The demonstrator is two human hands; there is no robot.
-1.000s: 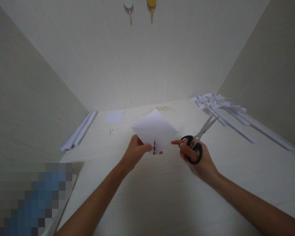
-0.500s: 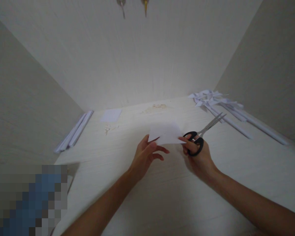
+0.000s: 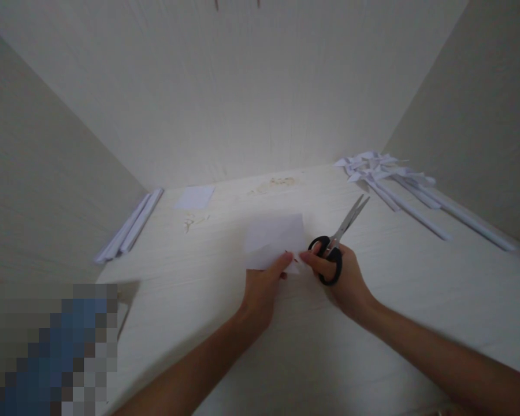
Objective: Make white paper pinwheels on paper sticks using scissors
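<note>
pale streaked walls [image 3: 264,104] around a white, faintly grained tabletop [image 3: 416,283]
long white rolled-paper tubes [image 3: 472,224], right, folded white paper pieces [image 3: 375,173] at their far ends; stacked white paper tubes [image 3: 143,221], left; left hand [image 3: 262,292], thumb and fingers clamped on the near right part of a white paper sheet [image 3: 275,234], mid-table; right hand [image 3: 344,274], fingers through the loops of black-handled metal scissors [image 3: 338,232], blades slightly parted; flat white paper square [image 3: 195,197], rear left; pale scraps [image 3: 190,222] just before it.
</note>
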